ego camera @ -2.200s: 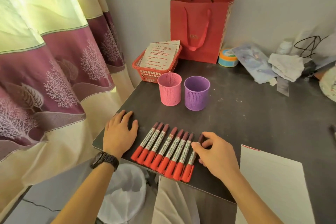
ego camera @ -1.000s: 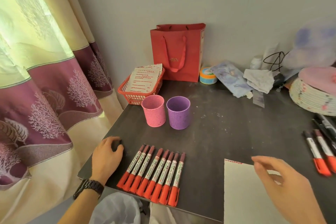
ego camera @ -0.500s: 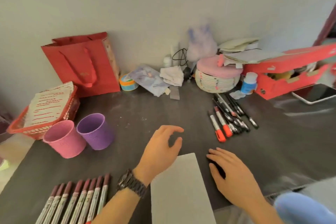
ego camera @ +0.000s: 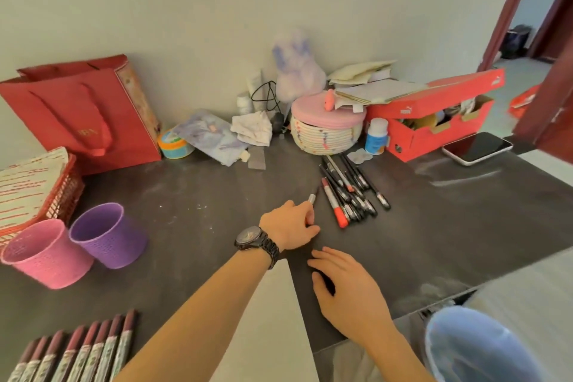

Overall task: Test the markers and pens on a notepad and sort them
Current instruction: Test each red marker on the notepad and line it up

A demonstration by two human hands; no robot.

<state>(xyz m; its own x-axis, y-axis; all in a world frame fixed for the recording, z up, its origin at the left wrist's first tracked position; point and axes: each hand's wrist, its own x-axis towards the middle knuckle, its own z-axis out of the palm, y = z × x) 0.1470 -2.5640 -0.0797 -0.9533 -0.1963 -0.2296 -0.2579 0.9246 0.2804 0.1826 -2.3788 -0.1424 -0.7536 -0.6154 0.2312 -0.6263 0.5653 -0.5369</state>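
A marker (ego camera: 313, 196) is gripped by the left hand (ego camera: 290, 225) just beside the pile of pens (ego camera: 350, 192) on the table (ego camera: 465, 226); only its far end is seen, the rest is hidden by fingers. The right hand (ego camera: 347, 288) is laid relaxed, holding nothing, beside the notepad (ego camera: 279, 335), which is partly covered by the forearm.

Eight markers (ego camera: 80, 353) in a row, one marker (ego camera: 312, 197) held, two cups (ego camera: 111, 239), two hands (ego camera: 288, 225), one watch (ego camera: 249, 237), one bag (ego camera: 77, 121), one basket (ego camera: 65, 198), one phone (ego camera: 477, 147), one shoebox (ego camera: 434, 130); the loose pens (ego camera: 350, 192) overlap beyond counting.
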